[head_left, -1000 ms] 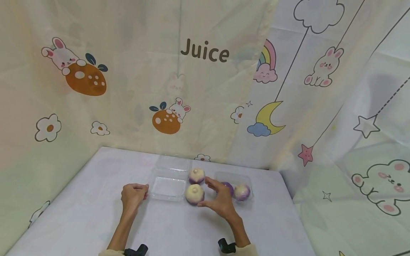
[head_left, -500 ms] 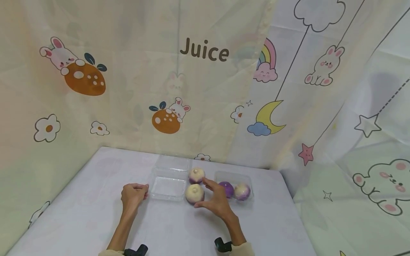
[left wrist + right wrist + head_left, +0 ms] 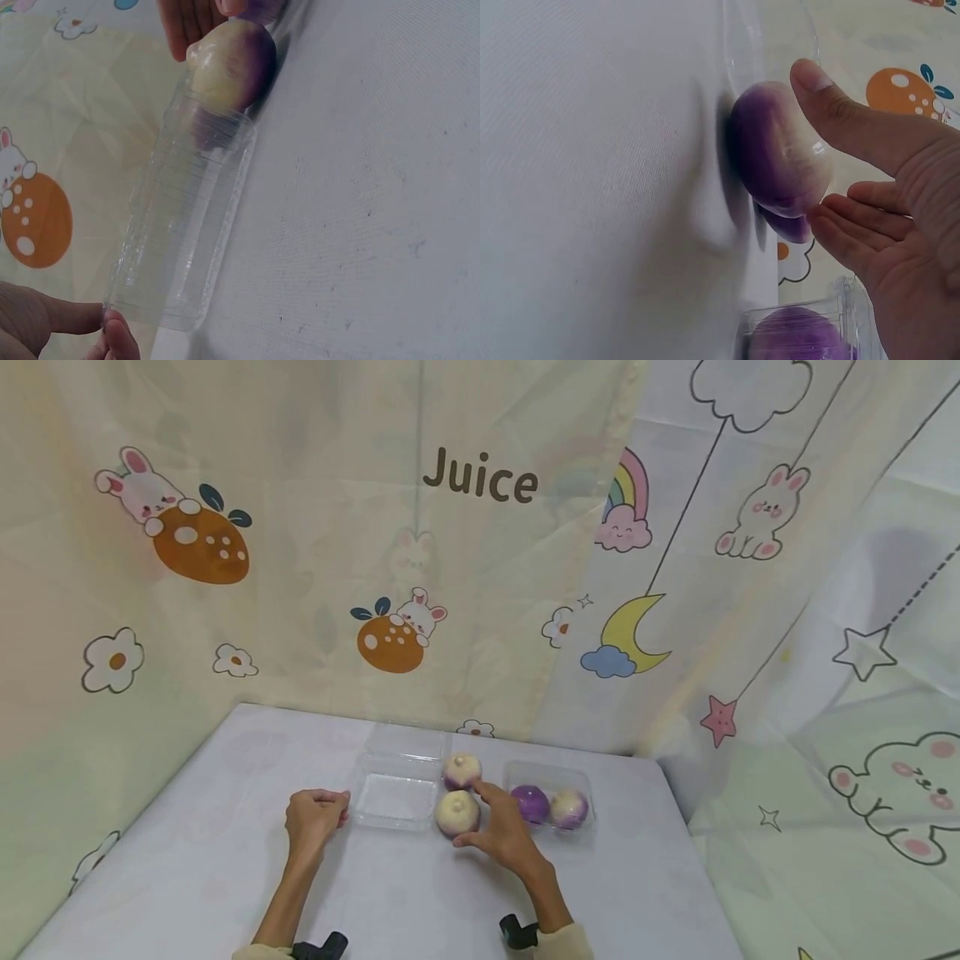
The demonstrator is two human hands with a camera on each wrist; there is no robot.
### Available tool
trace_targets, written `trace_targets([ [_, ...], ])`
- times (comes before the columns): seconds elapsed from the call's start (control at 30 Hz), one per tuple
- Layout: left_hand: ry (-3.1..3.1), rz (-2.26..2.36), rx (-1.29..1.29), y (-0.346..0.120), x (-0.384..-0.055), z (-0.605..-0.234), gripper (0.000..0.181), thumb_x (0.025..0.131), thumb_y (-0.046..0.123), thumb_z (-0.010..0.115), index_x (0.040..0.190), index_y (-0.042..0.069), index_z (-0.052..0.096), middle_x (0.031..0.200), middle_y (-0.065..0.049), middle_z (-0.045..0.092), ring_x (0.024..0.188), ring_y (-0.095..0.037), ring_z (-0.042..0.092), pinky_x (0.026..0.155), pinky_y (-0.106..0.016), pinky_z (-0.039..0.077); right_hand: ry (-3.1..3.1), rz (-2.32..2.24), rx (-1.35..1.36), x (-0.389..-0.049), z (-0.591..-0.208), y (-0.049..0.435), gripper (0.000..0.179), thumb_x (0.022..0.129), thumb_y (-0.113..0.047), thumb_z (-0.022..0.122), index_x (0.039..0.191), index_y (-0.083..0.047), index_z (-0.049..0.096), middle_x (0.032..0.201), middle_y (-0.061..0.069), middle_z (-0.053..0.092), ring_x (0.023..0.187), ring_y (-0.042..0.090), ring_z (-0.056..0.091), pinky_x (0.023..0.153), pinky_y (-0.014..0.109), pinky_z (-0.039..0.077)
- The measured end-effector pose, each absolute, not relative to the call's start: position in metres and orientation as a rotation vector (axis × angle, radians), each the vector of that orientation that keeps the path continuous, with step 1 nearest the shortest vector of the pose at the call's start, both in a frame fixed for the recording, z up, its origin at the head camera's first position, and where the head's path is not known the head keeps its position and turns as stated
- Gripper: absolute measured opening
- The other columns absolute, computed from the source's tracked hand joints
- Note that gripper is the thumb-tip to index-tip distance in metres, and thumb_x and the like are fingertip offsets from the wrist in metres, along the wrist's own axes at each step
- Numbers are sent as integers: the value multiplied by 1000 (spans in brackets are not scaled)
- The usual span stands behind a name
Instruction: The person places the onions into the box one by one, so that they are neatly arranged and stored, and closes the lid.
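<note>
Head | right grip (image 3: 504, 833): wide, now closer to front turnip (image 3: 457, 813) | left grip (image 3: 315, 817): still pinching clear box (image 3: 397, 798)

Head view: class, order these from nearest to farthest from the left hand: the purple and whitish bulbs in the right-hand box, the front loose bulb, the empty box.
1. Empty box, just right of the left hand.
2. Front loose bulb, right of that box.
3. Purple bulb, left in the right-hand box.
4. Whitish bulb, right in it.
</note>
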State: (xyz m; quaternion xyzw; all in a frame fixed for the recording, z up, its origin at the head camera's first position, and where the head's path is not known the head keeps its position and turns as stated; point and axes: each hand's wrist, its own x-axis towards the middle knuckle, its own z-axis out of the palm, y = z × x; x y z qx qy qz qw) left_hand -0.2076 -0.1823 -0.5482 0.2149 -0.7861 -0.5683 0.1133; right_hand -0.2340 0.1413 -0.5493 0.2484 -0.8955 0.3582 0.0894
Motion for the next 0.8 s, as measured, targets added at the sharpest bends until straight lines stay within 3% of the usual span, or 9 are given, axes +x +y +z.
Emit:
trace_targets([
  [0.27, -2313, -1669, 620, -182, -207, -547, 26, 102, 11, 73, 101, -15, 76, 74, -12, 77, 61, -15, 71, 54, -23, 62, -2757, 1091, 727, -230, -546, 138, 100, 73, -26, 103, 153, 9, 53, 154, 26, 62, 146, 44, 58, 124, 61, 48],
  [0.8, -2307, -1672, 636, -181, -207, -546, 27, 102, 12, 73, 101, -14, 75, 75, -14, 77, 59, -12, 67, 53, -20, 60, -2821, 1050, 698, -229, -550, 134, 91, 83, -19, 96, 157, 8, 50, 156, 25, 60, 146, 45, 57, 125, 63, 46],
])
